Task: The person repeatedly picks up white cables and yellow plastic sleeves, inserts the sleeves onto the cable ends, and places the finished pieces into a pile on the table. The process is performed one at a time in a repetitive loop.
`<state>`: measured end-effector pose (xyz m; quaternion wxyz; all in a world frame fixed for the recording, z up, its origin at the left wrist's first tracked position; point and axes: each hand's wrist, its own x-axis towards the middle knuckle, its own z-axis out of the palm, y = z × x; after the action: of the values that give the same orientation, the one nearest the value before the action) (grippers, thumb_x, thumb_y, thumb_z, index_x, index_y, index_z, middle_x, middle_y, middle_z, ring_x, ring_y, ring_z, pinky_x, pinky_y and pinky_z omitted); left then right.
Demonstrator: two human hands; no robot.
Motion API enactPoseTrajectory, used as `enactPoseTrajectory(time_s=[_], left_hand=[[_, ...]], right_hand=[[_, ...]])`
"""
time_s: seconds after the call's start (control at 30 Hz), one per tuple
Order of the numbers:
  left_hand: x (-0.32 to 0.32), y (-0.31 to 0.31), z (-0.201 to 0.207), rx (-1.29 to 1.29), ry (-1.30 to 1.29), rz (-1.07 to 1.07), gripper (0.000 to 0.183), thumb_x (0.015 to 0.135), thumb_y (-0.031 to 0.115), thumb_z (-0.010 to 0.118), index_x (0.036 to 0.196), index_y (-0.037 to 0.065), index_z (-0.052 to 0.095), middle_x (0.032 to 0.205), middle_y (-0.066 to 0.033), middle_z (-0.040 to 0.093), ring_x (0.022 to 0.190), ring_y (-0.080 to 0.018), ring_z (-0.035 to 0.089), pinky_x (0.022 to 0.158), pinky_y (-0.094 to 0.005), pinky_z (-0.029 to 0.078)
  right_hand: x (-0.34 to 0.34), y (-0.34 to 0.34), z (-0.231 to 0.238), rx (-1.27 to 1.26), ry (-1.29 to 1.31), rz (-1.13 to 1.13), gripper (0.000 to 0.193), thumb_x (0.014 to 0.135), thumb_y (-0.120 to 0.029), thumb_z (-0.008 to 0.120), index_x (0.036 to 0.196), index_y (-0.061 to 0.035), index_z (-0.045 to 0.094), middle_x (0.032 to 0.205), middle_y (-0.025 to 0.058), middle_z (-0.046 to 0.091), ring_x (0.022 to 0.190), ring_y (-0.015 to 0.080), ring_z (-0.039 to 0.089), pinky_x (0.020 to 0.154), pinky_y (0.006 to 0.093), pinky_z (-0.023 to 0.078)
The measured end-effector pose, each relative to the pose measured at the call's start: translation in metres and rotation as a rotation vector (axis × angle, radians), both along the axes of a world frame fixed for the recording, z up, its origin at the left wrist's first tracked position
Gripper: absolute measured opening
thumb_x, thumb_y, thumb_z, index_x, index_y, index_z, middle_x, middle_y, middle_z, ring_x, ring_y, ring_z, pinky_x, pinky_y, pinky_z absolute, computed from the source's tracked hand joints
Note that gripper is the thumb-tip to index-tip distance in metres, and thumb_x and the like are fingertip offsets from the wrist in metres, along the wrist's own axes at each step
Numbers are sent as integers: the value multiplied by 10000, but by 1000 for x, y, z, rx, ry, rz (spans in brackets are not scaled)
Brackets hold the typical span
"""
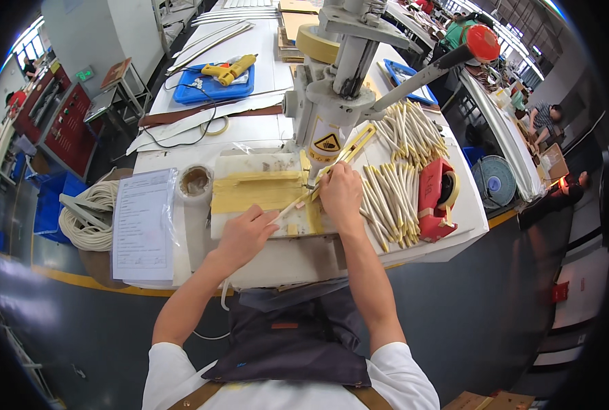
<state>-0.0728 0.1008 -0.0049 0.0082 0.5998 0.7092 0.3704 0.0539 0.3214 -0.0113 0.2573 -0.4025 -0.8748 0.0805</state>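
Below the grey lever press [325, 102], a slim white cord [289, 206] slants from the left hand [245, 234], pinched between thumb and fingertips, up toward the right hand [341, 195]. The right fingers curl close to its far end, beside a slotted yellow strip [349, 149]; I cannot tell what they grip. That end is hard to make out among yellow patches.

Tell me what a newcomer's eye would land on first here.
Most likely the red knob on the lever of the grey press, beyond the right hand. Next come the white yellow-tipped sticks massed right of the press, beside a red tape dispenser. Further back, left of the press, a yellow glue gun lies on a blue tray.
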Motion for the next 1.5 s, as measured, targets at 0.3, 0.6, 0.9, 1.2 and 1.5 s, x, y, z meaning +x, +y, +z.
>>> enactPoseTrajectory(time_s=[0.3,0.6,0.9,1.2,1.5], left_hand=[[-5,8,-3,44,47,-60,167,880,119,726,1034,55,728,837,-67,590,707,-262,629,626,-382,504],[-5,18,-5,-64,159,-86,124,910,120,660,1010,59,698,851,-78,573,708,-280,619,631,-404,504],[-9,23,-4,-123,93,-126,120,912,106,646,1007,44,687,835,-107,573,708,-309,626,621,-419,512],[-1,23,-7,-60,162,-91,153,911,107,644,1047,45,676,823,-100,569,680,-307,624,587,-419,496],[-2,32,-10,-37,147,-128,143,933,119,627,1038,47,692,817,-103,575,680,-314,623,591,-423,496]], right_hand=[[-1,-3,1,69,8,21,333,878,-139,603,1165,18,665,1312,217,615,1017,397,612,910,475,498],[-1,-1,5,-3,9,37,292,888,-148,586,1090,44,673,1378,271,570,1037,400,606,936,473,492],[-2,-2,5,-21,27,14,275,885,-145,583,1083,-2,708,1405,272,558,993,391,613,916,463,503],[-3,-1,5,-42,0,-19,282,883,-144,588,1105,-36,725,1417,268,552,966,387,616,899,458,510],[40,67,73,-196,731,28,281,990,-181,581,1201,-49,712,1100,177,727,1002,282,683,891,371,510]])
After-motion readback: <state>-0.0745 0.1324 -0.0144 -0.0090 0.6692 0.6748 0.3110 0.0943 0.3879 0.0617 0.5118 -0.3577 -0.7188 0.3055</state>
